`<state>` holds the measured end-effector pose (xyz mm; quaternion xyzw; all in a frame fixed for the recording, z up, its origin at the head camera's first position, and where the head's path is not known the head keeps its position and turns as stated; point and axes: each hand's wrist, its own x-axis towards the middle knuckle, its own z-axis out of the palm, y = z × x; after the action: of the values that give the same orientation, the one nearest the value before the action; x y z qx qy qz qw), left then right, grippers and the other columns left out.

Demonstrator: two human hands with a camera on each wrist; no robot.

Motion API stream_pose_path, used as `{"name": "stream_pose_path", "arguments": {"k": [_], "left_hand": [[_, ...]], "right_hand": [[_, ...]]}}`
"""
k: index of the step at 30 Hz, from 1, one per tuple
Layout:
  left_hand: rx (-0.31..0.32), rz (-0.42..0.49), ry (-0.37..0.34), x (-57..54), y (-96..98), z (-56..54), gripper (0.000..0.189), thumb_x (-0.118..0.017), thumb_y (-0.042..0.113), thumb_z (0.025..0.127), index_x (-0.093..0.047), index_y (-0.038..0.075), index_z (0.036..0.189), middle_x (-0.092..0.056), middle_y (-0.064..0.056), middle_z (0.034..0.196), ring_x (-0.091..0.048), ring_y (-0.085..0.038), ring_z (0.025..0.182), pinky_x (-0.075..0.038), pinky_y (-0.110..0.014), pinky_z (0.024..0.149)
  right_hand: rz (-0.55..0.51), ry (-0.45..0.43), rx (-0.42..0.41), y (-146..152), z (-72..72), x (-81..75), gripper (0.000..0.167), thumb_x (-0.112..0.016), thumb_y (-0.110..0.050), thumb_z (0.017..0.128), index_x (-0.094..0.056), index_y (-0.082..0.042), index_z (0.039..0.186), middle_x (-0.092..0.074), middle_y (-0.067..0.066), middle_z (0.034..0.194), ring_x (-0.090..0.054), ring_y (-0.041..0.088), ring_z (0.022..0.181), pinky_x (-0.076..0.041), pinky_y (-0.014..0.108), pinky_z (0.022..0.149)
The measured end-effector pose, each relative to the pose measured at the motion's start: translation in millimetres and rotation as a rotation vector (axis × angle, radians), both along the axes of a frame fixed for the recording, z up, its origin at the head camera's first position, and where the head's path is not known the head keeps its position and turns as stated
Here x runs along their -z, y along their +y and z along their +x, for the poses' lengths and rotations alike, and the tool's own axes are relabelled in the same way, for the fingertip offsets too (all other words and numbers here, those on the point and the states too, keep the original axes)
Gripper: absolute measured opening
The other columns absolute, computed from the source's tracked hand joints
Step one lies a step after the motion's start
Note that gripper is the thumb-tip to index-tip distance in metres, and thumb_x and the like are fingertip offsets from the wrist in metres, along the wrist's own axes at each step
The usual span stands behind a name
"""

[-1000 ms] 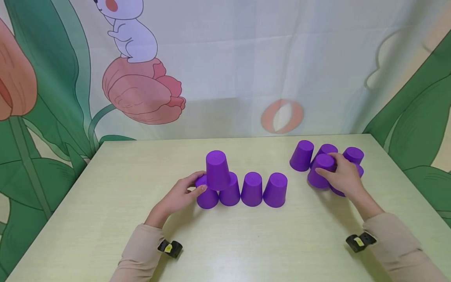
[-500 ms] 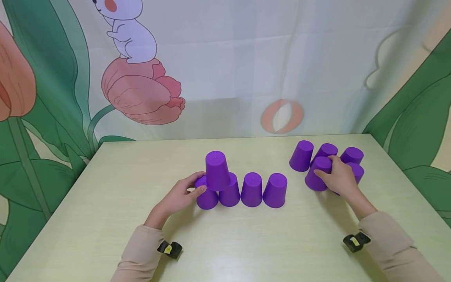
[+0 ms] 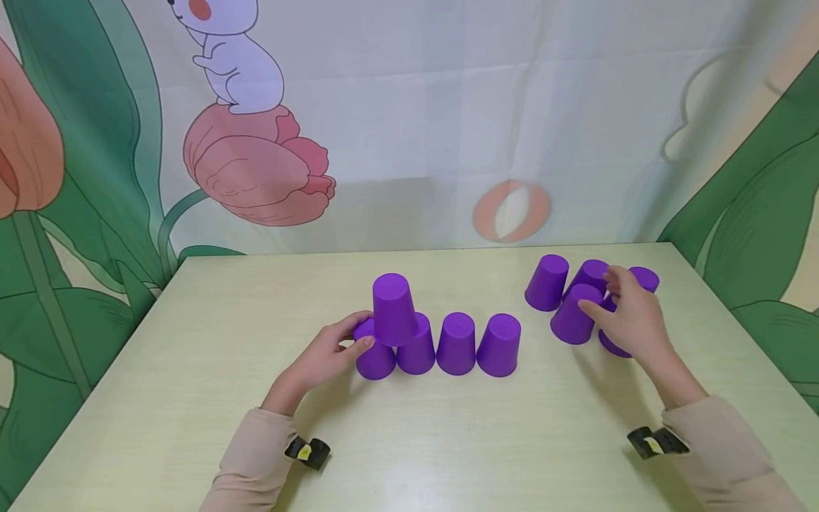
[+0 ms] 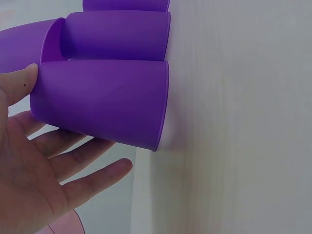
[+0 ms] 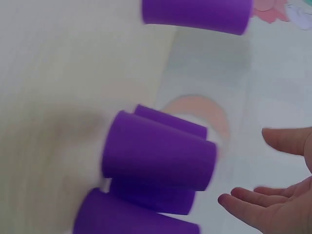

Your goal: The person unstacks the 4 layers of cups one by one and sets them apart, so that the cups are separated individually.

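Several purple cups stand upside down in a row on the table, and one more cup point(image 3: 393, 309) rests across the two at the row's left end. With thumb and fingers, my left hand point(image 3: 323, 355) holds the leftmost cup point(image 4: 100, 102) by its upper sides; some of its fingers are hidden behind it. Farther right is a cluster of several purple cups, also upside down. Over this cluster hovers my right hand point(image 3: 635, 316), fingers spread and holding nothing. In the right wrist view its fingers are apart from the nearest cup point(image 5: 158, 151).
The pale wooden table point(image 3: 409, 448) ends at the back against a printed curtain point(image 3: 409, 128). At the row's right end stands a cup point(image 3: 500, 346), with the cluster's back left cup point(image 3: 547, 283) behind it to the right.
My right hand has released the cluster's front left cup, which now stands slightly nearer and farther left, and has lifted off to the right. My left hand has stayed in place.
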<state>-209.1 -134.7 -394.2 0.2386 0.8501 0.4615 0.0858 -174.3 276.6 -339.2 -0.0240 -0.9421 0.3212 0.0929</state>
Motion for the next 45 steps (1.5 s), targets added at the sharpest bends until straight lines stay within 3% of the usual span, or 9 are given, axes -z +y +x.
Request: {"name": "stream_pose_path", "arguments": {"k": [13,27,36,45], "left_hand": [[0.007,0.007,0.002,-0.5,-0.3,-0.9,0.042,-0.052,0.019,0.094,-0.043,0.006,0.133,-0.055,-0.013,0.119,-0.053,-0.03,0.106,-0.045,-0.046,0.085],[0.007,0.005,0.002,-0.4,-0.3,-0.7,0.043,-0.051,0.018,0.094,-0.042,0.006,0.133,-0.055,-0.014,0.121,-0.053,-0.031,0.107,-0.044,-0.047,0.086],[0.008,0.02,0.008,1.2,-1.2,-0.6,0.042,-0.052,0.017,0.093,-0.043,0.005,0.133,-0.055,-0.014,0.12,-0.054,-0.031,0.106,-0.045,-0.047,0.085],[0.006,0.018,0.004,3.5,-1.8,-1.5,0.043,-0.052,0.018,0.094,-0.043,0.006,0.133,-0.055,-0.014,0.121,-0.054,-0.031,0.107,-0.044,-0.047,0.086]], "right_hand": [[-0.152,0.018,-0.083,-22,12.9,-17.8,0.074,-0.063,-0.035,0.085,-0.029,0.004,0.138,-0.04,0.029,0.131,-0.041,0.046,0.116,-0.037,0.054,0.092],[-0.272,0.067,-0.215,-63,10.6,-25.7,0.065,-0.067,-0.028,0.083,-0.038,-0.001,0.134,-0.048,0.021,0.127,-0.046,0.036,0.116,-0.036,0.045,0.097],[-0.326,0.072,-0.295,-87,2.4,-22.1,0.061,-0.068,-0.023,0.083,-0.04,-0.003,0.133,-0.05,0.015,0.127,-0.048,0.028,0.116,-0.039,0.038,0.096],[-0.364,0.059,-0.366,-110,-2.5,-22.4,0.059,-0.069,-0.02,0.082,-0.041,-0.004,0.132,-0.051,0.016,0.126,-0.048,0.029,0.116,-0.039,0.039,0.096]]}}
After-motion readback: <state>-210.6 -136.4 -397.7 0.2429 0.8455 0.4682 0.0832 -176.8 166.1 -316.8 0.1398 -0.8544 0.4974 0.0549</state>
